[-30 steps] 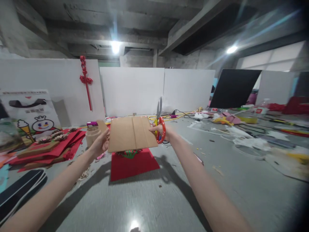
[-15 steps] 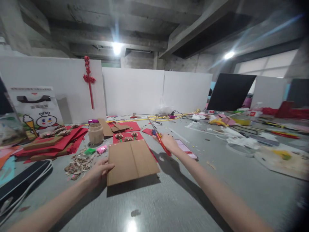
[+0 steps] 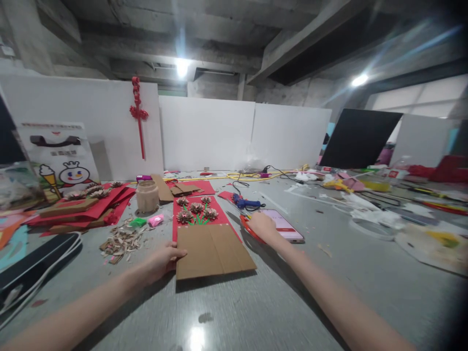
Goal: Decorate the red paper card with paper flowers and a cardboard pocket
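My left hand (image 3: 170,256) is closed on the left edge of a brown cardboard piece (image 3: 215,251), thumb on top, holding it tilted just above the table. Behind it lies a red sheet (image 3: 179,233) bearing several brown flowers (image 3: 196,208) with green stems, its near part hidden by the cardboard. My right hand (image 3: 261,225) is low over the table, closed at the red handles of a pair of scissors (image 3: 251,233). Beside that hand are a blue glue gun (image 3: 248,202) and a phone (image 3: 283,224) with its screen lit.
A jar (image 3: 147,196), a heap of cardboard scraps (image 3: 122,241) and green and pink pieces lie left. Red sheets and cardboard (image 3: 80,209) are stacked farther left, near a dark power strip (image 3: 36,268). Tissues (image 3: 373,212), wires and tools clutter the right.
My right hand has lowered the scissors to the table beside the phone. The cardboard has shifted toward me and right in view, uncovering more of the flowers; the glue gun now shows.
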The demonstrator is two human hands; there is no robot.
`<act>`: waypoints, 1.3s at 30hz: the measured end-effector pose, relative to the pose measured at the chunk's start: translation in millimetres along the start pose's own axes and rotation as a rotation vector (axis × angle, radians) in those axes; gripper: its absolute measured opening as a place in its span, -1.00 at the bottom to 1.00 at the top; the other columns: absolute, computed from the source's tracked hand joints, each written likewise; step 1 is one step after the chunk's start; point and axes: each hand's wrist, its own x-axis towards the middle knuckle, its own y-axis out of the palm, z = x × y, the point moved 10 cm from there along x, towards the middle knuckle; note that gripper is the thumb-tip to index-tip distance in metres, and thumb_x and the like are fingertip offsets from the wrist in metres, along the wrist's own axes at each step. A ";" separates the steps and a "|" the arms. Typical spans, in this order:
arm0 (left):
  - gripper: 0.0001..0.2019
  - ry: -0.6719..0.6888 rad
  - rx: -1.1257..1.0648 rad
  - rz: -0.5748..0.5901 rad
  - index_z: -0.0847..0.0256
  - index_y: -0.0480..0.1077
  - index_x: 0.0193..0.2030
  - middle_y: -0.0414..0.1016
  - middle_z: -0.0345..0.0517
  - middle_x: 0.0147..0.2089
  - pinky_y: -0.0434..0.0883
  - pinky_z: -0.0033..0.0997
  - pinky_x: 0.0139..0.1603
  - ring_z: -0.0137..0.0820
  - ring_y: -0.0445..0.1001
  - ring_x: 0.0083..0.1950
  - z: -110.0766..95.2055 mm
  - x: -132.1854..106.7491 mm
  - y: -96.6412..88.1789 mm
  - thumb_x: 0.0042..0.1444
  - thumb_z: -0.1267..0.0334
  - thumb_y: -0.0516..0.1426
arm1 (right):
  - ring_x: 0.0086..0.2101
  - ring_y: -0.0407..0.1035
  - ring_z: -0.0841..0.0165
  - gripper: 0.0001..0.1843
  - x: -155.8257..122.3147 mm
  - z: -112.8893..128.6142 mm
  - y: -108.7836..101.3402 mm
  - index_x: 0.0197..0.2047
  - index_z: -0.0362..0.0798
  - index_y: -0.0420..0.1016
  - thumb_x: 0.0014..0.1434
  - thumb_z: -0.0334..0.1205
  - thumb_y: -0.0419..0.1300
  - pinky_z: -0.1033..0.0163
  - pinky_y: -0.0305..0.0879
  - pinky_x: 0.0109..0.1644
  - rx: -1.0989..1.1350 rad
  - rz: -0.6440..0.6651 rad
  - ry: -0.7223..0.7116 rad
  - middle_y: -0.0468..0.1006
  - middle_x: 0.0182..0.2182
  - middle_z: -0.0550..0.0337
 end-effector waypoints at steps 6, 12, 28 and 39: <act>-0.82 0.028 0.030 -0.049 0.32 0.38 -0.44 0.51 -0.01 -0.34 0.34 -0.39 -0.26 -0.29 0.45 -0.25 -4.5 2.2 -9.1 -0.28 0.36 0.22 | -0.16 0.38 0.08 -0.55 0.0 0.0 6.0 -0.19 -0.24 0.48 0.10 -0.07 -0.03 0.17 0.26 -0.21 -0.010 -0.017 -0.004 0.49 -0.21 -0.24; -0.75 0.017 0.018 0.032 0.33 0.40 -0.39 0.51 0.03 -0.31 0.33 -0.39 -0.22 -0.28 0.45 -0.22 -6.7 -2.7 -1.1 -0.29 0.33 0.25 | -0.16 0.38 0.06 -0.55 3.9 -0.6 12.4 -0.21 -0.22 0.48 0.09 -0.04 -0.03 0.14 0.27 -0.21 0.001 -0.022 -0.003 0.49 -0.21 -0.22; -0.89 0.038 0.092 -0.047 0.34 0.40 -0.52 0.49 -0.03 -0.49 0.34 -0.40 -0.30 -0.31 0.46 -0.36 -3.3 9.5 -8.3 -0.23 0.36 0.22 | -0.15 0.37 0.06 -0.57 -1.9 5.3 7.5 -0.18 -0.23 0.46 0.07 -0.08 -0.03 0.13 0.26 -0.19 -0.031 0.002 -0.029 0.49 -0.20 -0.23; -0.69 0.097 0.792 -0.235 0.21 0.23 -0.83 0.29 -0.10 -0.77 0.24 -0.36 -0.58 -0.28 0.34 -0.66 -35.9 2.1 -11.7 -0.21 0.24 0.19 | -0.14 0.37 0.08 -0.55 -3.3 5.6 7.7 -0.17 -0.21 0.45 0.05 -0.03 0.01 0.16 0.27 -0.19 -0.024 0.030 -0.044 0.48 -0.18 -0.20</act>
